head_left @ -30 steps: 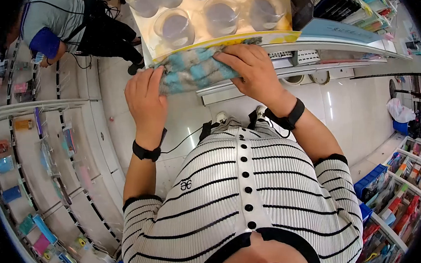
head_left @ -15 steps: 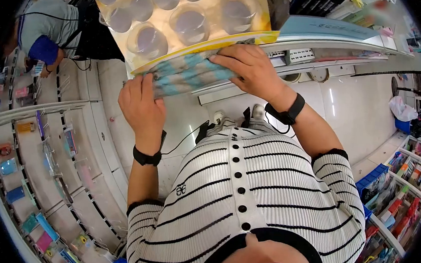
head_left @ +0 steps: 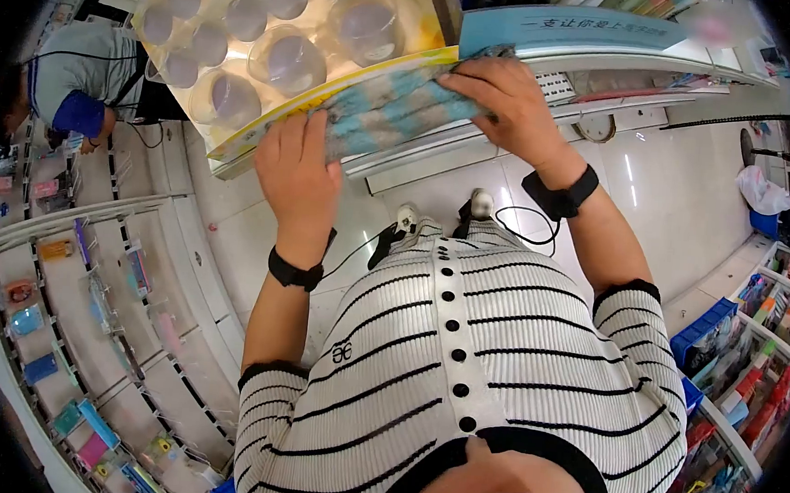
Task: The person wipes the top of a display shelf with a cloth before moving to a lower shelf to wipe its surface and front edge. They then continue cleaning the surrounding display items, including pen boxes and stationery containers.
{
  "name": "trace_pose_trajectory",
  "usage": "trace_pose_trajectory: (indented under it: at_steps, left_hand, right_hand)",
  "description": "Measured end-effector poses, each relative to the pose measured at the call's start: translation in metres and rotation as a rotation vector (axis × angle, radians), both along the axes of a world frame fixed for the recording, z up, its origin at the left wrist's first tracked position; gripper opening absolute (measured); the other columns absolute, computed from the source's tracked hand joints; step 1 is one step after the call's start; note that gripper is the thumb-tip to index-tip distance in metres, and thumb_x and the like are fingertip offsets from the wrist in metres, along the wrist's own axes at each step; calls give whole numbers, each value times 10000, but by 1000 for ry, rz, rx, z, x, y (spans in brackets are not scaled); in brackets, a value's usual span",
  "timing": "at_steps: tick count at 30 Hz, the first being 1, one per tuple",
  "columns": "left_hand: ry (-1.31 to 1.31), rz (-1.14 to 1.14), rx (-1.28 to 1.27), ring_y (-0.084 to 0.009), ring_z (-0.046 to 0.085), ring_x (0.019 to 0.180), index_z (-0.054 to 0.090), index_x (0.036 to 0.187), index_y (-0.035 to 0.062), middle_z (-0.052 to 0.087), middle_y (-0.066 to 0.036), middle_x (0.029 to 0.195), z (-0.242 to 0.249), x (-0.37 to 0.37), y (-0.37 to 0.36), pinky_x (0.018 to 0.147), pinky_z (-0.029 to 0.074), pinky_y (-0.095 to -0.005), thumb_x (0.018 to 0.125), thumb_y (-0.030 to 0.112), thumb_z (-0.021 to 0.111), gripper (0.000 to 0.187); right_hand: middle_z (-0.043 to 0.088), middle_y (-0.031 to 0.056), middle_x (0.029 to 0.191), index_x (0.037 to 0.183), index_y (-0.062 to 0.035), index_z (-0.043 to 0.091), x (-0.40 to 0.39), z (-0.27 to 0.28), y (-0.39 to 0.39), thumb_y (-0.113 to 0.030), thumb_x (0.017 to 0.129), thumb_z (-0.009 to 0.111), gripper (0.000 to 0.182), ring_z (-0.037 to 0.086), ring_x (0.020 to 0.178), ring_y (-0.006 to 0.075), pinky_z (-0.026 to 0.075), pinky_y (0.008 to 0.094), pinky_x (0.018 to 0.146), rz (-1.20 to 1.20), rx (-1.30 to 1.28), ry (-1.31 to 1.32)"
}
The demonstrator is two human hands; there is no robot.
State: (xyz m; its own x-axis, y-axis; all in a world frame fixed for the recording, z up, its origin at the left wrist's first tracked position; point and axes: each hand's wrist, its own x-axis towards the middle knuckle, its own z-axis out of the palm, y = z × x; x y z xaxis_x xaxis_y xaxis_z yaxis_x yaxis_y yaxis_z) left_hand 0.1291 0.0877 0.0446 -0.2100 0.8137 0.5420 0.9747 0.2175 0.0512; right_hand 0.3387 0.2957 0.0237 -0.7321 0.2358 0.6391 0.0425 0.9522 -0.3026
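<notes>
A blue and grey checked cloth (head_left: pixel 400 109) stretches between my two hands along the front edge of a yellow-edged display tray (head_left: pixel 238 139). My left hand (head_left: pixel 298 171) has its fingers closed over the cloth's left end, against the edge. The cloth's right end is under my right hand (head_left: pixel 508 103), fingers bent over it. Clear round cups (head_left: pixel 289 60) sit in rows in the lit tray beyond the cloth. My fingertips are partly hidden against the cloth.
A blue sign (head_left: pixel 566 31) with writing stands right of the tray, above a white shelf edge. At the left, a co-worker (head_left: pixel 78 69) bends beside shelves of hanging goods (head_left: pixel 116 300). Blue baskets (head_left: pixel 705 332) and packed goods line the right. A white bag (head_left: pixel 763 197) lies further back.
Both hands and the cloth have shifted right along the tray's front edge, and a little upward at the right end. The view has moved slightly, with the tray appearing further left.
</notes>
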Motion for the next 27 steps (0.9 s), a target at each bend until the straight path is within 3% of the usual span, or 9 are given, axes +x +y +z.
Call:
trace_pose_trajectory:
  at_steps: [3,9,11,14,15,18,20,23,27]
  left_hand:
    - [-26,-8,-42,-318,542,1125,632,1190,98,598,-101,1168,1,18,17,969,410,-455,578,28,720,622]
    - [-63,-250,35,-303,565,1030,665,1177,139,604,-66,1093,-14,51,36,881,448,-437,544,46,755,646]
    - [-230,-359,-29,-287,575,988,673,1177,162,608,-56,1054,-30,68,36,847,455,-415,566,55,757,626]
    - [-415,-351,-227,-285,582,993,672,1171,141,614,-66,1047,-77,77,36,848,473,-398,620,53,760,565]
    - [-419,-350,-230,-285,582,993,672,1171,141,614,-66,1047,-97,76,35,848,473,-398,620,53,760,565]
    - [-587,-264,-406,-315,595,1017,659,1179,110,623,-92,1083,-145,73,37,864,492,-399,708,107,757,481]
    - [-780,-98,-562,-363,606,1035,642,1196,82,635,-149,1113,-160,73,45,888,500,-411,788,194,736,433]
    - [-831,-55,-591,-381,618,1035,621,1220,59,644,-195,1138,-183,72,61,896,498,-420,832,265,710,449]
    - [-875,-113,-530,-365,629,1035,601,1234,22,653,-219,1136,-206,78,83,901,494,-405,855,284,698,471]
  right_hand:
    - [633,20,1133,1227,-186,639,20,-2,15,35,654,688,616,586,1038,268,465,392,880,-60,41,-31]
    - [663,36,1125,1208,-160,655,78,-9,18,39,701,640,545,598,1091,256,465,390,904,-197,170,53]
    - [672,32,1116,1210,-170,655,98,-31,12,29,696,649,552,594,1100,243,452,396,926,-232,119,18]
    - [674,33,1118,1195,-150,650,115,-80,6,-16,649,722,567,597,1079,263,424,418,931,-268,-61,-309]
    - [670,25,1134,1221,-173,640,116,-96,3,-72,735,681,498,587,1085,247,432,406,922,-284,-100,-407]
    - [685,75,1077,1215,-137,629,103,-140,7,-130,799,679,419,623,1035,301,465,441,872,-309,-289,-508]
    - [690,162,1023,1188,-98,629,90,-165,18,-198,820,699,387,645,971,378,495,480,825,-465,-753,-629]
    - [686,231,1014,1175,-42,624,79,-205,41,-233,798,708,432,650,952,423,521,471,813,-439,-810,-622]
    - [696,205,1006,1239,0,581,65,-227,59,-240,775,703,536,681,892,322,532,398,800,-550,-1154,-563]
